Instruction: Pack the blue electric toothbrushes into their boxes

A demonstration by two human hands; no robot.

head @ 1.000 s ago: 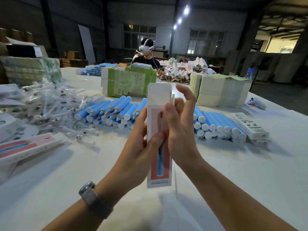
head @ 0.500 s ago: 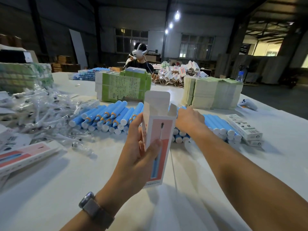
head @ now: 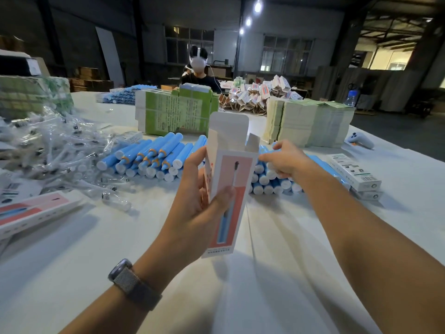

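Note:
My left hand [head: 197, 201] holds a tall pink and white toothbrush box [head: 228, 184] upright above the white table, its top flap open. My right hand [head: 286, 160] reaches over the right pile of blue toothbrush handles [head: 272, 182], fingers curled down on the handles; whether they grip one I cannot tell. A second pile of blue handles [head: 149, 157] lies to the left of the box.
Bagged brush heads [head: 55, 150] heap at the left, with a flat pink box [head: 36, 210] in front. Green cartons [head: 173, 112] and stacked flat boxes [head: 310, 121] stand behind. White small boxes [head: 354, 172] and a controller [head: 361, 139] lie at right. A person [head: 198, 71] sits opposite.
My right hand left the box and moved right and forward onto the right pile of handles. The box has been squared open, and my left hand alone holds it.

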